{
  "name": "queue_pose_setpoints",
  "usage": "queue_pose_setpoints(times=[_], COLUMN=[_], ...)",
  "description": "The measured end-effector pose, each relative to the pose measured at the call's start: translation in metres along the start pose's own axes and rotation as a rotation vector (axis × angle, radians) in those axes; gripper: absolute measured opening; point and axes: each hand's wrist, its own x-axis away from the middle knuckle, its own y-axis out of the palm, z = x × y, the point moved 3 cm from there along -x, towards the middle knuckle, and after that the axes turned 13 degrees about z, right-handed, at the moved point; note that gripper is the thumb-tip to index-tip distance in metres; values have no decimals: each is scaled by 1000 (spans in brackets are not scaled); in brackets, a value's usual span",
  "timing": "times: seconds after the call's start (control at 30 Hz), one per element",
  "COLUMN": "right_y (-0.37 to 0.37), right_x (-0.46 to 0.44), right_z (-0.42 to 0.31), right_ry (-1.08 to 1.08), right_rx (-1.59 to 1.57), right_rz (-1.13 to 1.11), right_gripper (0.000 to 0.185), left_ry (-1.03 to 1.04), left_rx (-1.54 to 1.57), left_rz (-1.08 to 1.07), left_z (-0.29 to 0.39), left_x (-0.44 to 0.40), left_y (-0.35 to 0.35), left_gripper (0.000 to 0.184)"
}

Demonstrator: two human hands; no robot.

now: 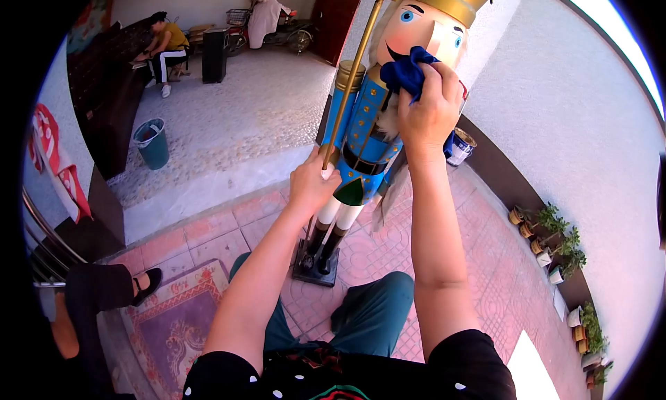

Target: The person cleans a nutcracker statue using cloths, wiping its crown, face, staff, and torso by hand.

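Note:
A tall nutcracker figure (364, 140) in a blue coat and gold crown stands upright on a black base in front of me. My right hand (433, 108) grips a dark blue cloth (408, 74) and presses it against the lower face, over the mouth area. My left hand (312, 181) is closed around the lower part of the gold staff (354, 74), beside the figure's belt. White hair or beard shows below the cloth.
A green bucket (152, 147) stands at the left. A paint can (460, 147) sits behind the figure, and potted plants (555, 226) line the right wall. One person (170, 43) sits far back; another person's leg (104, 289) is beside a rug (180, 317).

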Motion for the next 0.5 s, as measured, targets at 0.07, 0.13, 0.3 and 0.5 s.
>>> queue_pose_setpoints(times=[0.07, 0.13, 0.3, 0.5], right_y=[0, -1, 7, 4], right_x=[2, 4, 20, 8], right_z=[33, 69, 74, 22], right_ry=[186, 487, 581, 294], right_rx=[-40, -63, -241, -11], right_rz=[62, 26, 27, 46], right_gripper=[34, 32, 49, 60], left_ry=[9, 16, 0, -24], left_rx=[-1, -18, -51, -42], left_rz=[-4, -13, -2, -14], left_z=[1, 4, -2, -3], left_x=[-3, -2, 2, 2], left_y=[2, 0, 3, 2], left_gripper=[50, 47, 52, 52])
